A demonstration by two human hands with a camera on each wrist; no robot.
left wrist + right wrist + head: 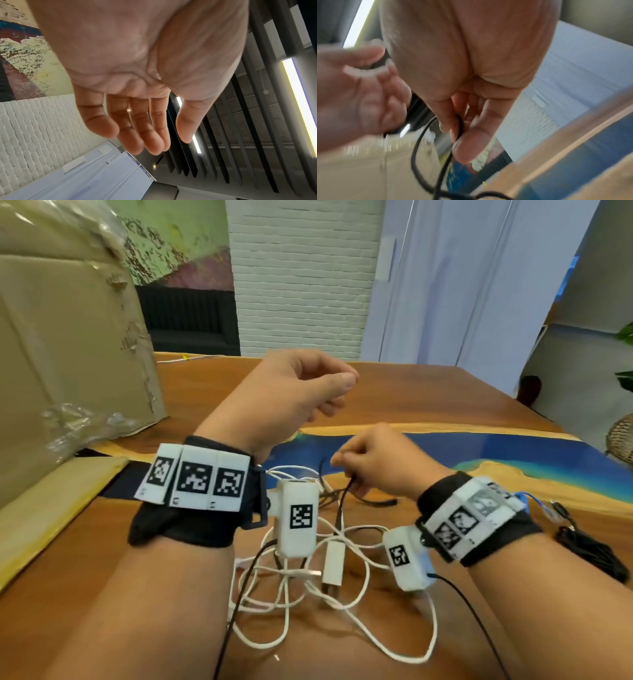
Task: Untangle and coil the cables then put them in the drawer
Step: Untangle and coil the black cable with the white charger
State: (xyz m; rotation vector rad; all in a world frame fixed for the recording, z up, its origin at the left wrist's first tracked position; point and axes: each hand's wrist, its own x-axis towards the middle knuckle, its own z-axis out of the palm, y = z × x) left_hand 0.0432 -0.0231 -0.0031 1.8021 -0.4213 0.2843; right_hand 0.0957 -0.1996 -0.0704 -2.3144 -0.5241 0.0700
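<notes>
White cables [342, 604] sprawl; right hand [373, 460] pinches black cable [340, 508] hanging upright.

No readable text, only coded square markers on wrist bands [191, 479]

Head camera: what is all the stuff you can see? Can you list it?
black cable: 1, black, pinched by the right hand, hangs to the tangle
white cables: count unclear, white, tangled on the table near the person
coiled black cable: 1, black, on the table at the right
table: 1, brown wood with a blue band, under everything
cardboard box: 1, tan, on the table at the left
wrist cameras: 2, white with black tags, below the wrists
wristbands: 2, black with white tags, on the wrists
left hand: 1, raised, fingers loose, holds nothing
right hand: 1, lower, pinches the black cable
</notes>
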